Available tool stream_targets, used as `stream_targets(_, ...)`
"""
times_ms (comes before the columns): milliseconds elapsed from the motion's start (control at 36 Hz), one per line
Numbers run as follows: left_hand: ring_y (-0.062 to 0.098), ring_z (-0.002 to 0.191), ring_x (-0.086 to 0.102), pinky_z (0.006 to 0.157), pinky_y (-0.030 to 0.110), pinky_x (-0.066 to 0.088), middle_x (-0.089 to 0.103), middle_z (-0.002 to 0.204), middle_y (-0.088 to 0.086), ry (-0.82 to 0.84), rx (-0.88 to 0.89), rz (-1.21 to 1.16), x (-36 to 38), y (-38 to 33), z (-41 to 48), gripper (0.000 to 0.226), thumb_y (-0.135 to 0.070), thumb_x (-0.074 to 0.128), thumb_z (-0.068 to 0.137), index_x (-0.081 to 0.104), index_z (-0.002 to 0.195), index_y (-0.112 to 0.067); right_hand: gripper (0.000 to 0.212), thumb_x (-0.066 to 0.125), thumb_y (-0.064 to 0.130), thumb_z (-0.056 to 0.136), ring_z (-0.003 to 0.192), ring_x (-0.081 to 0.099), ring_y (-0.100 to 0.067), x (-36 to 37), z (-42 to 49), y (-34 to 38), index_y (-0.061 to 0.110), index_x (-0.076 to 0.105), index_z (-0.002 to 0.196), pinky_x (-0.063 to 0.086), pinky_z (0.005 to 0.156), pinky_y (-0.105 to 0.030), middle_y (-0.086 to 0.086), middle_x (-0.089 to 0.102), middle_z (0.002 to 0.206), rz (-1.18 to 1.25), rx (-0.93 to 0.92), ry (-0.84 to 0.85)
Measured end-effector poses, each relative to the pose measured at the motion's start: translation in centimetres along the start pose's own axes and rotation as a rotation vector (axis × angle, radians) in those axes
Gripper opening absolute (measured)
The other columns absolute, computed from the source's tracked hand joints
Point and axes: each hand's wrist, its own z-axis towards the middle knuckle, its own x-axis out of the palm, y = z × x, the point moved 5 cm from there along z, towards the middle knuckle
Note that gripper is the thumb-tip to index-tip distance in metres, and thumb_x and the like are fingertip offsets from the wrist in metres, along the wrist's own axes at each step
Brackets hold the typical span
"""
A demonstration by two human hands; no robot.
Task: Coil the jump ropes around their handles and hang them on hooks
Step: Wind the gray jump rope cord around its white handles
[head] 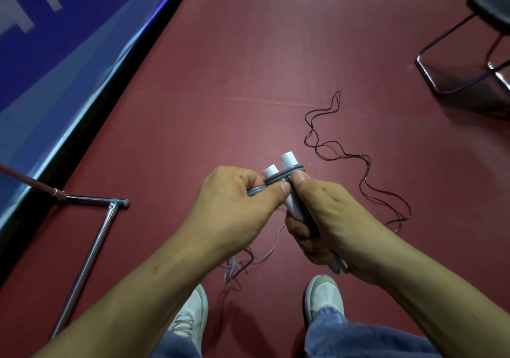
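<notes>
White shoes (193, 316) are standing on the dark red floor (234, 82), with a thin pale cord (265, 255) lying tangled just ahead. Above them, the right hand (325, 219) is gripping two white handles (288, 162) side by side, while the left hand (234, 200) is pinching the grey rope (284, 174) looped round their upper ends. A thin dark rope (367, 186) is snaking across the floor at right. A metal frame (91, 253) is lying at left beside the blue banner (55, 54); a black chair (491, 7) is standing far right, open floor stretching between.
</notes>
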Motion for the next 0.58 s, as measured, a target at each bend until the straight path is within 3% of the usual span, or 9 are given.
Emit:
stream_targets(111, 0.008, 0.041, 0.026, 0.038, 0.016, 0.021, 0.028, 0.043, -0.011, -0.041, 0.02, -0.025, 0.4, -0.2, -0.2, 0.05, -0.037, 0.078, 0.084, 0.054, 0.057, -0.004, 0.038, 0.047, 0.043, 0.105, 0.046, 0.025, -0.014, -0.3, -0.1, 0.2, 0.024, 0.064, 0.076, 0.018, 0.046, -0.022, -0.007, 0.036, 0.063, 0.004, -0.002, 0.024)
stream_targets(194, 0.008, 0.039, 0.027, 0.038, 0.014, 0.022, 0.028, 0.04, -0.012, -0.056, 0.023, -0.073, 0.3, -0.4, -0.2, 0.048, -0.034, 0.079, 0.084, 0.053, 0.055, -0.006, 0.029, 0.059, 0.022, 0.097, 0.048, 0.024, -0.014, -0.4, -0.4, 0.8, 0.025, 0.062, 0.068, 0.018, 0.047, -0.024, -0.007, 0.035, 0.063, -0.001, -0.008, 0.114)
stream_targets(278, 0.007, 0.038, 0.027, 0.038, 0.013, 0.021, 0.028, 0.039, -0.013, -0.039, 0.001, -0.097, 0.3, -0.2, -0.2, 0.047, -0.034, 0.079, 0.084, 0.055, 0.057, -0.004, 0.017, 0.057, 0.006, 0.097, 0.047, 0.026, -0.015, -0.9, -0.5, 1.2, 0.015, 0.054, 0.083, 0.02, 0.046, -0.026, -0.007, 0.04, 0.062, -0.115, -0.033, 0.103)
stream_targets(361, 0.007, 0.037, 0.027, 0.038, 0.013, 0.022, 0.029, 0.039, -0.012, -0.029, -0.032, -0.091, 0.5, 0.2, -0.2, 0.047, -0.035, 0.079, 0.084, 0.05, 0.052, -0.015, 0.013, 0.055, 0.009, 0.101, 0.047, 0.031, -0.016, -1.2, -0.5, 1.2, 0.012, 0.051, 0.089, 0.025, 0.045, -0.028, -0.004, 0.044, 0.062, -0.264, -0.072, 0.047)
stream_targets(500, 0.009, 0.041, 0.024, 0.038, 0.019, 0.021, 0.028, 0.042, -0.011, -0.038, -0.076, -0.02, 1.1, 1.1, 0.0, 0.055, -0.039, 0.078, 0.084, 0.044, 0.048, -0.016, 0.008, 0.06, 0.023, 0.099, 0.048, 0.04, -0.004, -1.7, 0.4, 0.6, 0.026, 0.055, 0.094, 0.035, 0.049, -0.026, 0.011, 0.052, 0.063, -0.67, -0.235, -0.068)
stream_targets(583, 0.012, 0.043, 0.026, 0.042, 0.024, 0.023, 0.028, 0.041, -0.009, -0.062, -0.092, 0.024, 1.4, 1.5, 0.1, 0.053, -0.044, 0.075, 0.084, 0.047, 0.047, -0.019, 0.007, 0.061, 0.028, 0.098, 0.055, 0.046, -0.004, -2.1, 0.9, 0.4, 0.03, 0.055, 0.099, 0.036, 0.052, -0.018, 0.01, 0.056, 0.07, -0.78, -0.278, -0.116)
